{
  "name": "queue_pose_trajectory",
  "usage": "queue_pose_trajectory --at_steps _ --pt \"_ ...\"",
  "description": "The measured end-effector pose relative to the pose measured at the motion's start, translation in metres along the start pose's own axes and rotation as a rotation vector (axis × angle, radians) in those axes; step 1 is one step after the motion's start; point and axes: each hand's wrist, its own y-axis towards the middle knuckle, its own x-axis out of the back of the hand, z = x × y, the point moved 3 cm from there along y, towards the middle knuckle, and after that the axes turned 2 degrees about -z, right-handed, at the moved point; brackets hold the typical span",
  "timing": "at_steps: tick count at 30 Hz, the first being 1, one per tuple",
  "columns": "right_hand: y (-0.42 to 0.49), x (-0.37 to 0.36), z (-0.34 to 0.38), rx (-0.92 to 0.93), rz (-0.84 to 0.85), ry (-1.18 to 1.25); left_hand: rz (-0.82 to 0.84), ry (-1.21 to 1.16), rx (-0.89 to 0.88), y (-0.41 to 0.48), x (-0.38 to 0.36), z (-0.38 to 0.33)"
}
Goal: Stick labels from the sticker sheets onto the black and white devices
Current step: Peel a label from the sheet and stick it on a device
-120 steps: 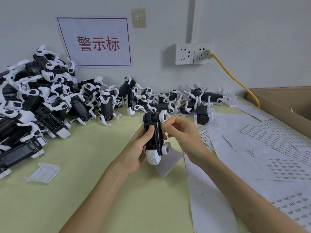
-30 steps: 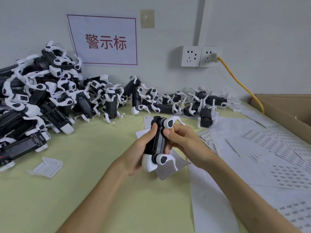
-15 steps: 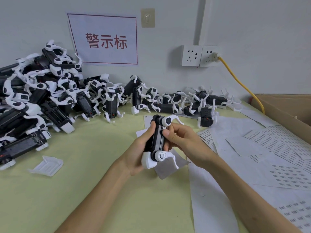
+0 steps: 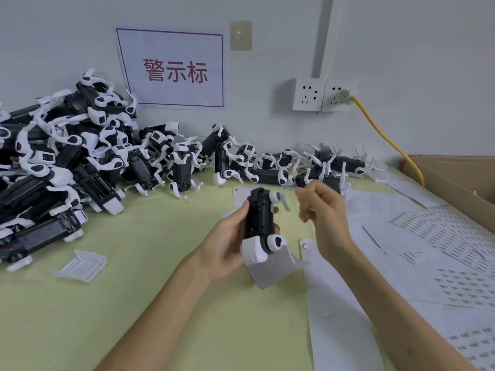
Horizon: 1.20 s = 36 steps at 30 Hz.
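Note:
My left hand (image 4: 225,247) grips one black and white device (image 4: 259,218) upright above the yellow-green table, thumb on its left side, fingers behind it. My right hand (image 4: 324,210) hovers just right of the device, clear of it and blurred, fingers loosely curled with nothing visible in them. Sticker sheets (image 4: 442,236) with rows of small printed labels lie spread on the table to the right. A large pile of the same devices (image 4: 67,162) fills the left, and a row of them (image 4: 267,167) runs along the wall.
A cardboard box (image 4: 455,180) stands at the right edge, with a yellow cable (image 4: 383,137) running to the wall sockets (image 4: 321,95). A white plastic cover (image 4: 80,266) lies at front left. A blank backing paper (image 4: 276,269) lies under the held device.
My right hand has let go of the device and pulled away to the right. The left hand still holds the device, which has turned slightly.

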Motion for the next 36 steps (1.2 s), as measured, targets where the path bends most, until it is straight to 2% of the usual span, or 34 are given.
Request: queue_pose_trajectory --at_steps 2,3,7,9,11,14,16,18,22,24,26,28,30,32,36 --pt "0.005 0.010 0.001 0.021 -0.089 -0.026 0.044 0.043 0.066 -0.002 0.000 0.004" --pt "0.007 0.012 0.001 -0.005 -0.059 -0.032 0.051 0.094 0.103 -0.003 0.000 0.005" --pt "0.004 0.000 -0.004 -0.160 0.408 -0.137 0.015 0.300 0.164 -0.002 0.003 0.009" --pt "-0.005 -0.008 -0.007 -0.193 0.599 -0.206 0.003 0.238 0.165 0.000 0.005 0.009" --pt "-0.009 -0.011 -0.008 -0.263 0.701 -0.198 -0.013 0.166 0.150 -0.001 0.013 0.007" --pt "-0.009 -0.004 -0.001 -0.281 0.795 -0.153 -0.105 0.252 0.049 -0.003 0.022 0.003" --pt "-0.005 0.003 0.001 -0.272 0.783 -0.175 -0.037 0.290 0.067 -0.003 0.013 0.005" --pt "-0.001 0.011 0.000 -0.338 0.698 -0.153 -0.069 0.303 0.042 0.001 0.010 0.006" --pt "0.011 0.029 -0.003 -0.459 0.415 -0.076 -0.036 0.046 0.049 0.005 0.011 -0.005" --pt "0.017 0.039 -0.005 -0.542 0.175 0.065 -0.090 0.012 -0.006 0.007 0.019 -0.012" --pt "0.024 0.056 -0.005 -0.564 -0.131 0.349 -0.142 0.002 -0.049 0.009 0.031 -0.015" --pt "0.030 0.083 0.000 -0.409 -0.393 0.712 -0.176 0.028 -0.055 0.010 0.037 -0.015" --pt "0.031 0.118 0.009 -0.171 -0.549 0.938 -0.195 0.080 -0.047 0.011 0.037 -0.012" --pt "0.028 0.143 0.012 -0.106 -0.647 0.891 -0.198 0.121 -0.036 0.013 0.034 -0.009" --pt "0.020 0.139 -0.009 -0.387 -0.764 0.586 -0.181 0.188 -0.029 0.014 0.030 -0.006"
